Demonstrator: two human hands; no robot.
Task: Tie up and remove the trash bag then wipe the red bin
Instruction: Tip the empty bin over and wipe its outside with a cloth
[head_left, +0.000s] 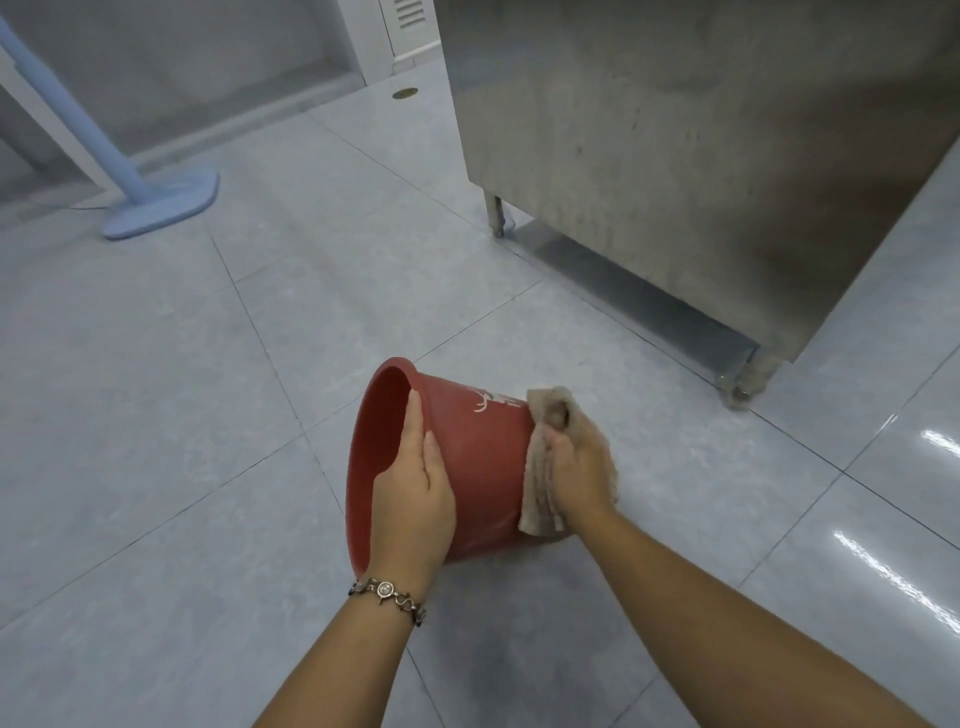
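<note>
The red bin (480, 457) is held tipped on its side above the floor, its open mouth facing left and its base to the right. White markings show on its upper wall. My left hand (415, 483) grips the rim, fingers lying along the outer wall. My right hand (579, 467) presses a beige cloth (543, 483) flat against the bin's base. No trash bag is in view.
A stainless steel cabinet (701, 156) on short legs stands at the back right. A light blue fan stand (161, 205) rests on the floor at the back left. Grey floor tiles (182, 415) spread all around, glossy at the right.
</note>
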